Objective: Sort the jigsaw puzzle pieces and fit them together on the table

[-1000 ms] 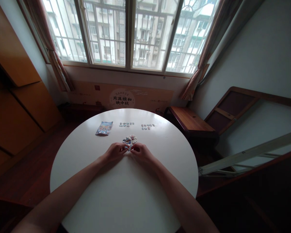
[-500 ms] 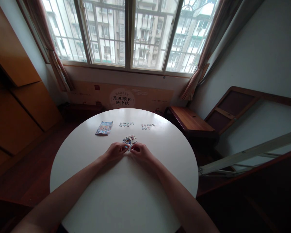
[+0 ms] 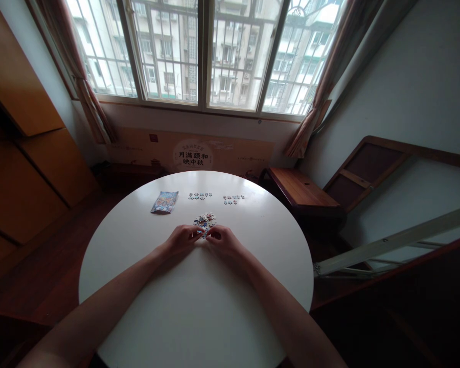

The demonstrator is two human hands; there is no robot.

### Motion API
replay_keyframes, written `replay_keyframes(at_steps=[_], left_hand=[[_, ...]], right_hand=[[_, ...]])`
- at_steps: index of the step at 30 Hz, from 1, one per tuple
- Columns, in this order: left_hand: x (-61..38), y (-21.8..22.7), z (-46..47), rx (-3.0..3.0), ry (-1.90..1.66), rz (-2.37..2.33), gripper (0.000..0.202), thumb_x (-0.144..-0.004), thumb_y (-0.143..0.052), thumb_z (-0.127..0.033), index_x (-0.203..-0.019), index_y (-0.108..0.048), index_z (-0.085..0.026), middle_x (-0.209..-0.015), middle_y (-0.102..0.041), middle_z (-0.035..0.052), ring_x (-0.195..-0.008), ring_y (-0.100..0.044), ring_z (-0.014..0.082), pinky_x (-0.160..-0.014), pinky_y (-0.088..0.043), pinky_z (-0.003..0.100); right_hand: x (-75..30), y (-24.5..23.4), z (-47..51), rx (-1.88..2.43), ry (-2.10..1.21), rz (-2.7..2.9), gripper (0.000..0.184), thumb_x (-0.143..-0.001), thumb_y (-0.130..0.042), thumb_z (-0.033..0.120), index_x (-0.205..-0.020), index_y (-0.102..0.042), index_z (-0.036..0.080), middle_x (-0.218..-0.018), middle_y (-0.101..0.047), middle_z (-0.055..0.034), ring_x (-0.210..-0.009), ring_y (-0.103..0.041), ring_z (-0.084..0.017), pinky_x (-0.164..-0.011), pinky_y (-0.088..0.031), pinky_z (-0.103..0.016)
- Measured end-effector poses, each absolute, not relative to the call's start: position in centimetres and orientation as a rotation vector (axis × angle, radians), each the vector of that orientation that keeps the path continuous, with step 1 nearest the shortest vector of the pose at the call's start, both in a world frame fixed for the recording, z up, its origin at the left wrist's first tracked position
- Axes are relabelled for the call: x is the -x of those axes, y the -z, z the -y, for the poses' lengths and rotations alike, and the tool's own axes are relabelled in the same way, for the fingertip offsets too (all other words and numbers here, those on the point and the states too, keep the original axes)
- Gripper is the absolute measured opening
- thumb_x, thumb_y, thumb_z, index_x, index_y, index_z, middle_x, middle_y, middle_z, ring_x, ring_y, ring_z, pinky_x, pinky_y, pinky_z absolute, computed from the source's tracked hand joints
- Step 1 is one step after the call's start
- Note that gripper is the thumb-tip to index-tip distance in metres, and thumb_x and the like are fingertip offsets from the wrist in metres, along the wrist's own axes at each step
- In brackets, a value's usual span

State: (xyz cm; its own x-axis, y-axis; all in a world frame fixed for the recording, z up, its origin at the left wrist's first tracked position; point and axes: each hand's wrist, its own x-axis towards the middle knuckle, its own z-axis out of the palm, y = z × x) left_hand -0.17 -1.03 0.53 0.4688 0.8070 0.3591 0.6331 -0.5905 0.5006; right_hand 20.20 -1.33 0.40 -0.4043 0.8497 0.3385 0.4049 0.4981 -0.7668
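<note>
A small heap of coloured jigsaw pieces (image 3: 205, 221) lies near the middle of a round white table (image 3: 145, 286). My left hand (image 3: 182, 238) and my right hand (image 3: 223, 240) rest on the table just in front of the heap, fingertips pinched together and meeting over a small puzzle piece (image 3: 204, 234) held between them. Farther back lie two short rows of joined pieces, the left row (image 3: 200, 196) and the right row (image 3: 233, 199). A printed puzzle packet (image 3: 164, 202) lies flat at the back left.
Behind the table is a barred window with curtains, and a printed cardboard panel (image 3: 193, 153) leans under it. A dark wooden side table (image 3: 301, 190) stands at the right. A wooden cabinet (image 3: 26, 153) fills the left wall. A folded frame leans at the right.
</note>
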Motion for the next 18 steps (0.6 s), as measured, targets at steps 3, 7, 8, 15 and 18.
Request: replay_keyframes(at_steps=[3, 7, 8, 15, 18], left_hand=[[0.16, -0.55, 1.04, -2.425, -0.827, -1.223, 0.025, -0.084, -0.055, -0.03, -0.097, -0.072, -0.017, -0.068, -0.067, 0.0018, -0.058, -0.056, 0.0087, -0.058, -0.04, 0.016], [0.19, -0.4, 0.97, -2.429, -0.835, -1.21, 0.024, -0.083, -0.056, -0.03, -0.097, -0.072, -0.017, -0.07, -0.068, 0.0019, -0.059, -0.056, 0.0088, -0.058, -0.04, 0.016], [0.22, -0.32, 0.93, -2.429, -0.837, -1.208, 0.024, -0.083, -0.056, -0.03, -0.097, -0.072, -0.018, -0.071, -0.068, 0.0021, -0.06, -0.057, 0.009, -0.058, -0.041, 0.016], [0.31, 0.18, 0.67, -2.445, -0.853, -1.196, 0.024, -0.084, -0.055, -0.031, -0.097, -0.072, -0.018, -0.071, -0.069, 0.0028, -0.06, -0.057, 0.0096, -0.06, -0.042, 0.017], [0.27, 0.1, 0.7, -2.447, -0.857, -1.191, 0.024, -0.084, -0.055, -0.03, -0.098, -0.071, -0.018, -0.069, -0.068, 0.0022, -0.059, -0.057, 0.0094, -0.06, -0.041, 0.017]], right_hand=[[-20.21, -0.44, 1.36, 1.041, -0.775, 2.01, 0.008, -0.073, -0.064, 0.021, -0.077, -0.068, 0.015, -0.067, -0.057, 0.0005, -0.06, -0.047, -0.009, -0.057, -0.037, -0.02], [-20.27, -0.24, 1.25, 1.034, -0.762, 2.018, 0.009, -0.074, -0.063, 0.021, -0.078, -0.068, 0.015, -0.069, -0.058, 0.0001, -0.06, -0.048, -0.009, -0.058, -0.037, -0.02], [-20.29, -0.18, 1.22, 1.033, -0.76, 2.019, 0.009, -0.075, -0.063, 0.021, -0.078, -0.068, 0.015, -0.069, -0.058, 0.0001, -0.06, -0.048, -0.009, -0.058, -0.037, -0.02], [-20.28, -0.13, 1.21, 1.029, -0.762, 2.021, 0.009, -0.075, -0.063, 0.021, -0.078, -0.068, 0.015, -0.069, -0.058, 0.0004, -0.061, -0.048, -0.009, -0.058, -0.037, -0.02], [-20.29, -0.01, 1.18, 1.029, -0.769, 2.019, 0.009, -0.075, -0.063, 0.022, -0.078, -0.068, 0.015, -0.069, -0.058, 0.0004, -0.061, -0.048, -0.009, -0.058, -0.037, -0.02]])
